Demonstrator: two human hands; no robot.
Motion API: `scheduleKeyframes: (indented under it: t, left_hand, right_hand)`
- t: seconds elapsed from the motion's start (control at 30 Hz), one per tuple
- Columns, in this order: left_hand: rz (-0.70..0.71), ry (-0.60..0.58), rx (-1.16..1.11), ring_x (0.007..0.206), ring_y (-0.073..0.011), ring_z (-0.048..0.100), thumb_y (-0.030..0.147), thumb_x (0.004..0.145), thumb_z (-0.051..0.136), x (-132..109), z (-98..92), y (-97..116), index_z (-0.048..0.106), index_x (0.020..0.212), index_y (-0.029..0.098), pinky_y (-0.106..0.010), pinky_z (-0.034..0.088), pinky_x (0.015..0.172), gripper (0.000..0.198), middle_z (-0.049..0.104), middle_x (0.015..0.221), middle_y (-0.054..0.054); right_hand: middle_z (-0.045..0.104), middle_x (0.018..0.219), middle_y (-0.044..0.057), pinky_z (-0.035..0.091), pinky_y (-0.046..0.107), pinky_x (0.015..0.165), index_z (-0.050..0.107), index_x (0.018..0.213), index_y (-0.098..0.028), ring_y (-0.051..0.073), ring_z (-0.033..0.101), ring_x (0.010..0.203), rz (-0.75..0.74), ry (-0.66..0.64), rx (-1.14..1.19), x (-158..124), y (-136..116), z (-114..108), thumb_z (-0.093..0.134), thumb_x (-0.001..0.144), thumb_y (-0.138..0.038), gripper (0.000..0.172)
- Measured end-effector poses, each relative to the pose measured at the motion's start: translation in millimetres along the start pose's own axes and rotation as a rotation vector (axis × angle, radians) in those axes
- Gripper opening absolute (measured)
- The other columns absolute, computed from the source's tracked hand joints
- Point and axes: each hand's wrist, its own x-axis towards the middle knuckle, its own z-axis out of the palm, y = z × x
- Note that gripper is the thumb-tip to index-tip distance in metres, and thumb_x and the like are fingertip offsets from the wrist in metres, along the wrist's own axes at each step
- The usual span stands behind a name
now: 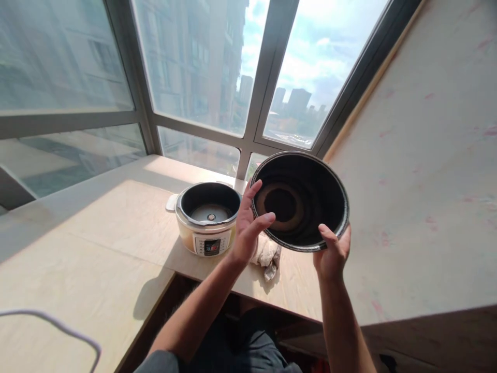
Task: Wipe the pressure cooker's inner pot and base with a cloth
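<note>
A dark inner pot (pixel 310 207) is held up off the counter, tilted so that its inside faces me. My right hand (pixel 334 247) grips its lower right rim, thumb over the edge. At the left rim is my left hand (pixel 250 220), fingers spread and the thumb reaching across the opening; the palm seems to rest against the pot's side. The rice cooker body (pixel 205 230) stands upright and uncovered on the counter, just left of my left hand, its heating plate visible inside. A crumpled cloth (pixel 267 256) lies beneath the pot, partly hidden by my left hand.
The pale counter (pixel 108 233) runs along the windows, with its front edge near my body. A white cable (pixel 54 321) crosses the lower left. On the right rises a patterned wall (pixel 427 207). Window frames (pixel 264 77) stand behind the counter.
</note>
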Motion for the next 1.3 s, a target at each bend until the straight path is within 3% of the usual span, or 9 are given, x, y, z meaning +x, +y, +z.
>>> scheduleKeyframes:
  t: [0.13, 0.27, 0.47, 0.73, 0.93, 1.1, 1.3]
  left_hand:
    - [0.108, 0.083, 0.125, 0.159, -0.0323, 0.017, 0.032, 0.076, 0.075, 22, -35.1, 37, 0.063, 0.136, 0.032, -0.049, 0.012, 0.131, 0.061, 0.045, 0.160, 0.003]
    - [0.152, 0.117, 0.137, 0.157, -0.0327, 0.024, 0.029, 0.075, 0.075, 40, -71.4, 66, 0.055, 0.144, 0.035, -0.051, 0.018, 0.130, 0.073, 0.048, 0.157, 0.003]
    - [0.162, 0.193, 0.141, 0.156, -0.0315, 0.027, 0.028, 0.075, 0.073, 52, -116.0, 85, 0.040, 0.156, 0.033, -0.047, 0.022, 0.129, 0.088, 0.038, 0.165, 0.000]
    - [0.096, 0.275, 0.215, 0.155, -0.0309, 0.029, 0.026, 0.077, 0.068, 52, -153.1, 73, 0.042, 0.154, 0.030, -0.048, 0.021, 0.129, 0.081, 0.039, 0.165, -0.002]
    - [0.033, 0.356, 0.191, 0.153, -0.0325, 0.035, 0.026, 0.074, 0.073, 54, -166.6, 59, 0.037, 0.156, 0.026, -0.047, 0.025, 0.128, 0.090, 0.047, 0.159, -0.007]
    - [0.019, 0.405, 0.203, 0.154, -0.0301, 0.033, 0.024, 0.073, 0.074, 55, -170.9, 54, 0.035, 0.157, 0.022, -0.042, 0.025, 0.128, 0.092, 0.037, 0.166, -0.009]
    - [-0.033, 0.451, 0.255, 0.155, -0.0292, 0.030, 0.025, 0.076, 0.072, 52, -182.2, 46, 0.034, 0.158, 0.021, -0.039, 0.024, 0.128, 0.090, 0.026, 0.171, -0.008]
  right_hand:
    - [0.068, 0.131, 0.006, 0.040, 0.048, 0.116, 0.063, 0.129, -0.023, 0.027, 0.062, 0.124, 0.028, -0.142, 0.090, 10, 14, 58, 0.074, 0.068, -0.023, 0.062]
    - [0.068, 0.131, 0.005, 0.042, 0.048, 0.115, 0.061, 0.131, -0.024, 0.027, 0.060, 0.124, 0.106, -0.297, 0.171, 14, 31, 111, 0.071, 0.068, -0.024, 0.064]
    - [0.070, 0.125, 0.004, 0.045, 0.047, 0.111, 0.061, 0.129, -0.025, 0.026, 0.060, 0.121, 0.217, -0.423, 0.224, 9, 60, 159, 0.069, 0.064, -0.023, 0.066]
    - [0.073, 0.117, 0.002, 0.047, 0.043, 0.106, 0.062, 0.126, -0.025, 0.025, 0.064, 0.109, 0.293, -0.453, 0.198, 2, 96, 172, 0.068, 0.063, -0.022, 0.064]
    - [0.072, 0.115, 0.002, 0.047, 0.039, 0.102, 0.063, 0.123, -0.024, 0.023, 0.063, 0.103, 0.321, -0.457, 0.175, 2, 116, 170, 0.066, 0.063, -0.022, 0.060]
    - [0.072, 0.104, -0.001, 0.048, 0.038, 0.101, 0.062, 0.118, -0.024, 0.021, 0.062, 0.098, 0.336, -0.473, 0.164, 2, 137, 166, 0.065, 0.063, -0.020, 0.055]
    - [0.071, 0.110, 0.000, 0.049, 0.038, 0.098, 0.061, 0.118, -0.025, 0.021, 0.061, 0.097, 0.346, -0.498, 0.119, 1, 156, 160, 0.063, 0.065, -0.019, 0.053]
